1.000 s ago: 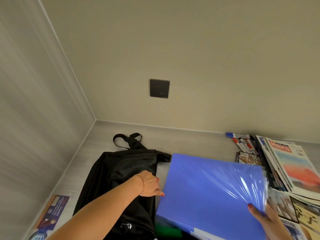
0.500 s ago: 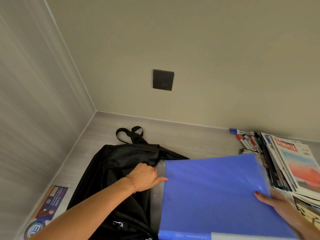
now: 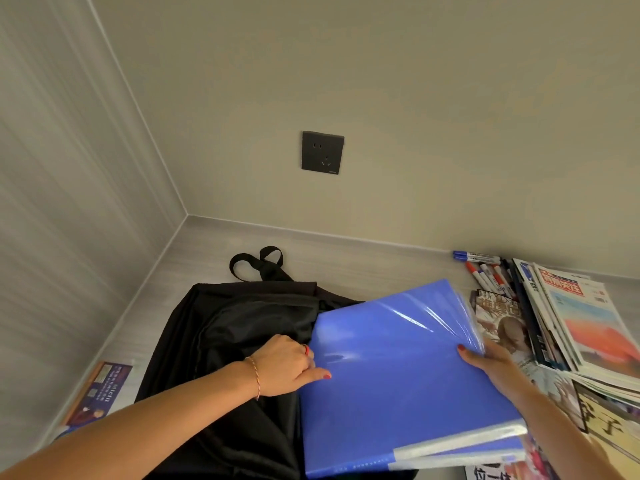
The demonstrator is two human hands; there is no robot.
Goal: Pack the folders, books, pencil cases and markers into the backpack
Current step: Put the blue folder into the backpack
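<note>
A black backpack point(image 3: 235, 327) lies flat on the grey table in the corner, its loop handle toward the wall. My left hand point(image 3: 284, 367) grips the backpack's fabric at the right edge of its opening. A blue plastic folder point(image 3: 391, 382) is tilted with its left edge at that opening. My right hand point(image 3: 495, 365) holds the folder by its right edge, thumb on top. Several red and blue markers point(image 3: 485, 271) lie by the wall at the right. Books and magazines point(image 3: 571, 323) are stacked to the right of the folder.
A booklet point(image 3: 97, 393) lies at the table's left edge beside the wall. A dark wall socket point(image 3: 322, 152) sits above the backpack. Walls close the table on the left and at the back. More magazines point(image 3: 609, 420) spread at the lower right.
The folder has tilted, its right side lifting and its left edge staying at the backpack's opening. My right hand has moved up along its right edge. My left hand keeps its hold.
</note>
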